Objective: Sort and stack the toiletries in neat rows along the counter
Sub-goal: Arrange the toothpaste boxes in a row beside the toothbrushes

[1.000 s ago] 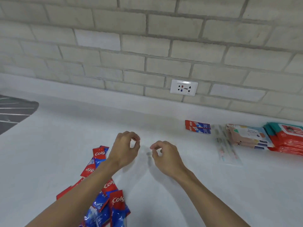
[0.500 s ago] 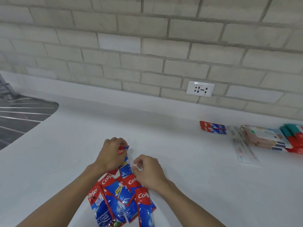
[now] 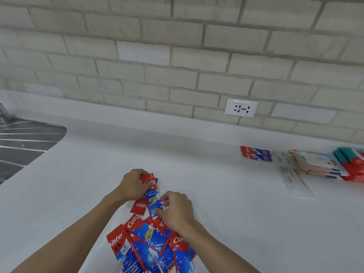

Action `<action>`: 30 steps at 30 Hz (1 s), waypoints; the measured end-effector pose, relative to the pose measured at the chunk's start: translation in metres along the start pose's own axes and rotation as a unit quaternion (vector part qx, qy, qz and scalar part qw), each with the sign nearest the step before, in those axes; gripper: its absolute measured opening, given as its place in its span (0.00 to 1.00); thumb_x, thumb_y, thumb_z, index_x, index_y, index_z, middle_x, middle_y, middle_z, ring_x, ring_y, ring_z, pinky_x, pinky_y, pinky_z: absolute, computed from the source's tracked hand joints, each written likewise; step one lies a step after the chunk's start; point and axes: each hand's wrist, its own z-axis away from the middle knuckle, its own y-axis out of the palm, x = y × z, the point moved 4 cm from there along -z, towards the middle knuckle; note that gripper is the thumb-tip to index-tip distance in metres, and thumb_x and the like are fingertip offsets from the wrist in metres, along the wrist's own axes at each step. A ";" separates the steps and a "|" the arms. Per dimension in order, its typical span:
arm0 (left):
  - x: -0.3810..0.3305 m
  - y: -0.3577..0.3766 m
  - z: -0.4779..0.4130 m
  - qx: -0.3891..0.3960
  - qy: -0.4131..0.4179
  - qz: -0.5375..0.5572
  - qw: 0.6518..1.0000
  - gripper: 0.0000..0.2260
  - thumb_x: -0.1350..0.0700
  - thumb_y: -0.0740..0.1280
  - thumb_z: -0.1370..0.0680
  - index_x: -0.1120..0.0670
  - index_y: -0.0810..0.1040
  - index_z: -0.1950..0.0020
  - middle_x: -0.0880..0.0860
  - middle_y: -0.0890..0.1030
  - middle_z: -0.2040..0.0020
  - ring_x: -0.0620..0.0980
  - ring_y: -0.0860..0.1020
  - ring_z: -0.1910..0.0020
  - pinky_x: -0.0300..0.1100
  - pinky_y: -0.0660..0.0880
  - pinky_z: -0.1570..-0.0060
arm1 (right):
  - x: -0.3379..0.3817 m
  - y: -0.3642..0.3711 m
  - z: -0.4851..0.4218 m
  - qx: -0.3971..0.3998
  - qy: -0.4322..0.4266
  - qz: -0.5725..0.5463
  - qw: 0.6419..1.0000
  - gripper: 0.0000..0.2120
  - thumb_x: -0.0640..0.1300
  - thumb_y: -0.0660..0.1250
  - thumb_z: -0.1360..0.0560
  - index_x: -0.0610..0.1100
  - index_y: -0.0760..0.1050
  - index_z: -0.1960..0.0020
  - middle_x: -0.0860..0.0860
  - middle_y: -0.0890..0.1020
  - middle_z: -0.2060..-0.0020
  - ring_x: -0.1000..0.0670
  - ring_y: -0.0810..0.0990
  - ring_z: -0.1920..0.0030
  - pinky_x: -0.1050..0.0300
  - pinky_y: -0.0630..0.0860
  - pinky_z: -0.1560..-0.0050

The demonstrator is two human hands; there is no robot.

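Left hand (image 3: 131,185) and right hand (image 3: 175,208) pinch 1 red-and-blue foil toothpaste sachet (image 3: 152,196) above the loose sachet pile (image 3: 149,247) on the white counter (image 3: 226,213). Likely light, limp, slippery; grip its sealed ends.

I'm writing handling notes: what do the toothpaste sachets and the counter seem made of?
The toothpaste sachets look like glossy plastic or foil film: creases and glints. The counter looks smooth, matte white, perhaps laminate or stone; no grain or seams show.
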 end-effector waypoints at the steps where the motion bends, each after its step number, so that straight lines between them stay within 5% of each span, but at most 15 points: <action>1: -0.001 -0.002 -0.001 0.008 -0.004 0.023 1.000 0.15 0.52 0.70 0.24 0.55 0.77 0.40 0.53 0.81 0.44 0.48 0.81 0.51 0.41 0.79 0.55 | 0.000 0.000 -0.001 -0.001 0.005 -0.006 1.000 0.23 0.57 0.72 0.28 0.48 0.75 0.36 0.52 0.82 0.44 0.51 0.78 0.43 0.51 0.74 0.38; 8: -0.022 -0.017 -0.001 0.040 0.010 0.179 0.983 0.02 0.56 0.68 0.22 0.53 0.77 0.52 0.52 0.82 0.53 0.49 0.82 0.55 0.38 0.80 0.66 | -0.004 0.000 -0.008 0.005 0.049 -0.064 0.997 0.19 0.55 0.70 0.25 0.48 0.76 0.38 0.52 0.83 0.46 0.53 0.81 0.46 0.52 0.78 0.41; 14: -0.044 -0.024 -0.003 0.022 0.012 0.252 0.967 0.02 0.56 0.67 0.22 0.53 0.76 0.50 0.52 0.83 0.54 0.49 0.83 0.55 0.37 0.79 0.67 | -0.019 -0.016 -0.018 -0.016 0.099 -0.230 0.968 0.11 0.50 0.68 0.23 0.46 0.77 0.43 0.50 0.82 0.47 0.56 0.80 0.52 0.68 0.74 0.62; 19: -0.051 -0.020 -0.006 0.002 -0.006 0.325 0.946 0.02 0.58 0.68 0.22 0.55 0.77 0.51 0.52 0.84 0.59 0.47 0.85 0.63 0.36 0.78 0.71 | -0.033 -0.039 -0.023 -0.042 0.120 -0.348 0.929 0.02 0.45 0.66 0.21 0.46 0.75 0.51 0.48 0.84 0.52 0.55 0.81 0.62 0.68 0.72 0.66; 23: -0.060 -0.003 -0.007 0.006 -0.012 0.384 0.923 0.03 0.62 0.71 0.25 0.59 0.79 0.55 0.53 0.85 0.64 0.49 0.85 0.65 0.35 0.77 0.73 | -0.053 -0.056 -0.022 -0.057 0.120 -0.388 0.912 0.05 0.41 0.61 0.19 0.41 0.74 0.46 0.46 0.84 0.52 0.55 0.83 0.67 0.65 0.74 0.68; 30: -0.088 0.032 -0.021 0.043 -0.043 0.440 0.896 0.06 0.66 0.72 0.27 0.67 0.80 0.53 0.63 0.84 0.57 0.53 0.85 0.62 0.40 0.81 0.66 | -0.092 -0.089 -0.020 -0.069 0.119 -0.423 0.895 0.05 0.39 0.60 0.18 0.39 0.73 0.45 0.47 0.82 0.57 0.53 0.82 0.72 0.62 0.78 0.69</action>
